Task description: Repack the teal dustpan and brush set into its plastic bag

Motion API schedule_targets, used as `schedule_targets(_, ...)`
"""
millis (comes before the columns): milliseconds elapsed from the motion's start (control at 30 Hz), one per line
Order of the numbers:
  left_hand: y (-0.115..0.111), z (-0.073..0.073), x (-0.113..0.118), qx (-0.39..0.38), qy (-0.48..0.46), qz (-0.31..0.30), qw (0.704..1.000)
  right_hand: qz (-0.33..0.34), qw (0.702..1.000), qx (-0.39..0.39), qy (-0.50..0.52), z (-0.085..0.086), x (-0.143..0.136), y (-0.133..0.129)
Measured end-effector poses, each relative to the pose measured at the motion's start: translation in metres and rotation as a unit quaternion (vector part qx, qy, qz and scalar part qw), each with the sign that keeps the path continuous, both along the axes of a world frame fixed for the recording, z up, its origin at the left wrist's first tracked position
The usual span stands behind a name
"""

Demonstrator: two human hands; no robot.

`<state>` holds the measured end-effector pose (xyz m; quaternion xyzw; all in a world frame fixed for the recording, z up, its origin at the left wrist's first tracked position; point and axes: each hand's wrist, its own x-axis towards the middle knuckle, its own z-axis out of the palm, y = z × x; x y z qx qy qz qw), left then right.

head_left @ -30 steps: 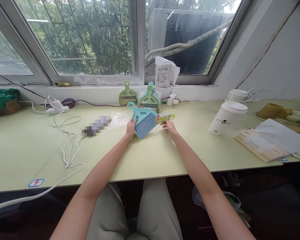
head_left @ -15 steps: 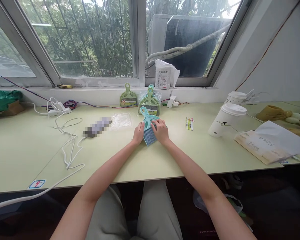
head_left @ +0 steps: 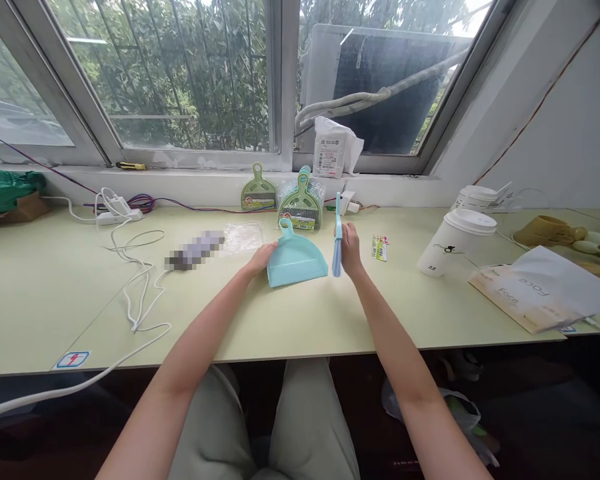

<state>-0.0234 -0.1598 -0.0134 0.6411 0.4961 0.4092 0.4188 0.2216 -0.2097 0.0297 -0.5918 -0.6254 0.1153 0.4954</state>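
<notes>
Left hand (head_left: 261, 257) flat-fingered against left edge of blue dustpan (head_left: 296, 258), steadying, not gripping; pan lies on desk (head_left: 330, 313), centre, before green dustpan sets (head_left: 300, 203). Right hand (head_left: 351, 248) closed round blue brush (head_left: 337, 235), held upright just right of pan. Best: keep pan pinned, brush low, bristles toward pan lip

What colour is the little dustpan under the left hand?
Light turquoise blue dustpan, matching the brush; clearest in the head view.

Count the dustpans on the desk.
3: a blue dustpan by the left hand, and two green dustpans propped at the back by the window ledge. The wrapped one may hide more.
</notes>
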Motion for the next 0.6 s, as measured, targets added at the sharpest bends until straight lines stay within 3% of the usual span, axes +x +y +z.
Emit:
schedule_targets(100, 0.005, 0.002, -0.015, 0.055, 0.136, 0.008, 0.989, -0.040, 0.990, 0.003, -0.137, -0.001, 0.019, 0.003)
schedule_targets(267, 0.008, 0.007, -0.033, 0.088, 0.289, 0.046, 0.952, -0.077, 0.946, -0.064, -0.308, -0.022, 0.034, 0.010)
schedule_targets(433, 0.004, 0.017, -0.046, 0.079, 0.357, 0.079, 0.927, -0.094, 0.916, -0.099, -0.377, -0.033, 0.036, 0.016)
schedule_targets(600, -0.002, 0.022, -0.049, 0.079, 0.380, 0.031, 0.921, -0.096, 0.910, -0.136, -0.380, -0.034, 0.020, 0.015)
